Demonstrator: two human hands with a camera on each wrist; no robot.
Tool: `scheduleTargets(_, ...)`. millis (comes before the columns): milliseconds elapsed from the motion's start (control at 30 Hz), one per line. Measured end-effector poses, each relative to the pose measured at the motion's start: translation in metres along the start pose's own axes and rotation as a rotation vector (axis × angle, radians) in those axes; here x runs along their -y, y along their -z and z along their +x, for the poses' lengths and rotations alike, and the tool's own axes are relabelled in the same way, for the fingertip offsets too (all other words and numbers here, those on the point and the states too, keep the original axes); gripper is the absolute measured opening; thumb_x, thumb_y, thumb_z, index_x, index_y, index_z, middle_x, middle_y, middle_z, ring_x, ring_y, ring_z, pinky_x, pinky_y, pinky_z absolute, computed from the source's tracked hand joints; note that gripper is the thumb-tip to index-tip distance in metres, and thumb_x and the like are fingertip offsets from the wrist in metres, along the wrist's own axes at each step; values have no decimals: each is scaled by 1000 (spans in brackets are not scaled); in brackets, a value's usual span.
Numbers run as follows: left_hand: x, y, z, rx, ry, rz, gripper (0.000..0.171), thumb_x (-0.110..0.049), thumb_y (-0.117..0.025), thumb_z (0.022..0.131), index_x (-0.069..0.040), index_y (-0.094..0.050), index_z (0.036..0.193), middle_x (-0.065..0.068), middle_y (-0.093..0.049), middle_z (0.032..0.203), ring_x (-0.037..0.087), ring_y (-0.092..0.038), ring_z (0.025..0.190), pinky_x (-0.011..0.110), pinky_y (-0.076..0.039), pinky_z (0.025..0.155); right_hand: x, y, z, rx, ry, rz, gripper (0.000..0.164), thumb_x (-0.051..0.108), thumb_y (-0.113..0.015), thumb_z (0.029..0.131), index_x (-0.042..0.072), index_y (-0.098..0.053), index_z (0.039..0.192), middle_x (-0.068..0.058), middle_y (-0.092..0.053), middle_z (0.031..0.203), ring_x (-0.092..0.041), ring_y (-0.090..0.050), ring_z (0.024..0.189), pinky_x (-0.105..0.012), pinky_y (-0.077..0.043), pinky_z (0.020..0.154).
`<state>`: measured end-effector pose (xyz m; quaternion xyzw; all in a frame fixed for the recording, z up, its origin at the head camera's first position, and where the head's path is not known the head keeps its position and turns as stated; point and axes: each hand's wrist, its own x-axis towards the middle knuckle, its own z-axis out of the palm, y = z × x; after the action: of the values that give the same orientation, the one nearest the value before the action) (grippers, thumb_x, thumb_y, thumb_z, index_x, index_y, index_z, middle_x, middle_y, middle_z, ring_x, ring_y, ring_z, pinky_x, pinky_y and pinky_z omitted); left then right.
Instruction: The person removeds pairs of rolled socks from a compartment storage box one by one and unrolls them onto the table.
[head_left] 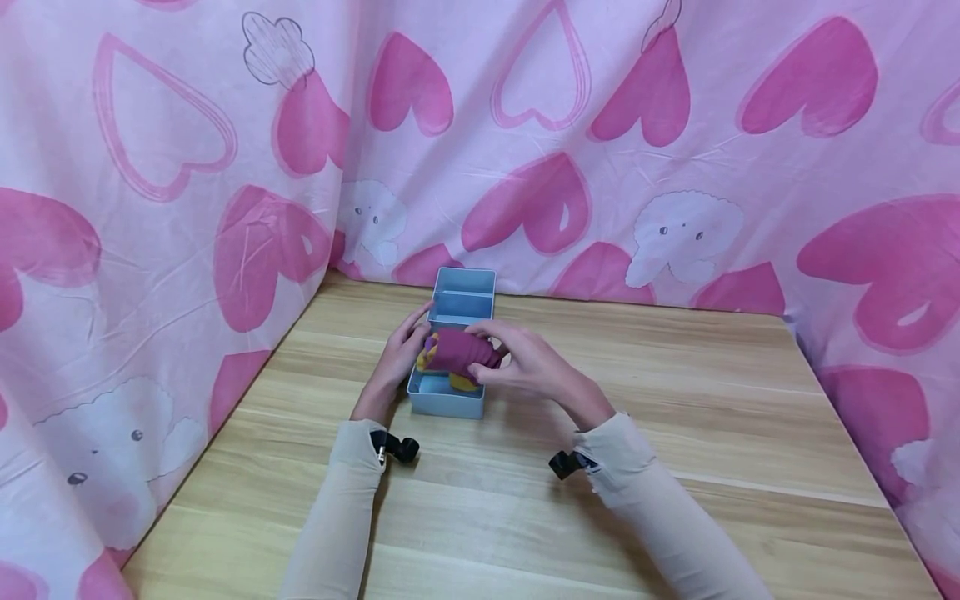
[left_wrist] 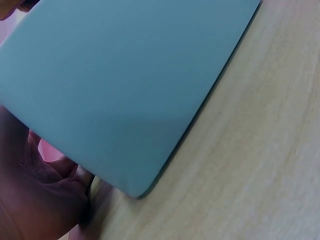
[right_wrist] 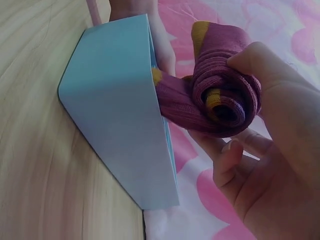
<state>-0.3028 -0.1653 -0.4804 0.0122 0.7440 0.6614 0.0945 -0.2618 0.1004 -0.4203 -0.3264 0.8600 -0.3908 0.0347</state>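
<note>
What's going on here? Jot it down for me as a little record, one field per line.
Right hand: the right hand grips a maroon sock roll
Left hand: the left hand is at the left side of a box
Sock roll: yellow patches, partly unrolled, held over the box
Box: light blue, open-topped, with a divider
Surface: wooden table
Backdrop: pink heart-print cloth

A box (head_left: 447,406) stands on the tabletop (head_left: 712,417) before a curtain (head_left: 468,50). Socks (head_left: 456,351) are over its near part, between the left hand (head_left: 399,358) and the right hand (head_left: 531,363).
</note>
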Motion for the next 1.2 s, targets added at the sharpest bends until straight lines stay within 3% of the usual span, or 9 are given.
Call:
scheduleTargets(100,-1,0,1,-10,11,13,53,-35,-50,115,-32,-41,168,19,-52,164,34,-47,151,55,-31,131,-3,2,-2,-3,-5,7,50,31,-80,96,21,-64,143,4,-73,122,-16,-70,106,-35,-63,91)
scheduleTargets(233,11,0,9,-31,-12,15,53,-37,-51,115,-35,-43,167,17,-49,167,31,-41,156,54,-24,134,-6,5,-7,-12,-10,31,50,29,-82,95,24,-65,141,5,-72,124,-20,-69,109,-35,-62,91)
scheduleTargets(467,26,-1,17,-69,-63,30,48,-39,-50,115,-42,-48,162,13,-51,165,29,-40,155,54,-24,134,-12,8,-18,-23,12,100,50,22,-85,94,28,-67,140,3,-71,128,-26,-68,107,-47,-62,82)
scheduleTargets(767,26,-1,16,-63,-42,29,48,-41,-48,115,-45,-46,163,7,-44,171,28,-35,161,55,-21,135,-19,16,-30,-30,-18,112,50,23,-85,94,33,-67,140,6,-70,131,-27,-68,104,-39,-59,73)
scheduleTargets(1000,27,1,17,-53,-34,16,49,-40,-47,116,-44,-44,164,3,-38,175,26,-30,164,55,-18,136,-24,24,-39,-49,-49,125,53,21,-85,94,32,-67,142,6,-72,133,-25,-70,100,-40,-60,74)
scheduleTargets(1200,29,0,18,-68,-55,37,48,-40,-48,115,-43,-46,163,0,-39,175,25,-32,163,55,-21,135,-30,30,-46,-52,-77,134,52,23,-85,95,33,-66,142,5,-71,133,-29,-68,104,-44,-59,78)
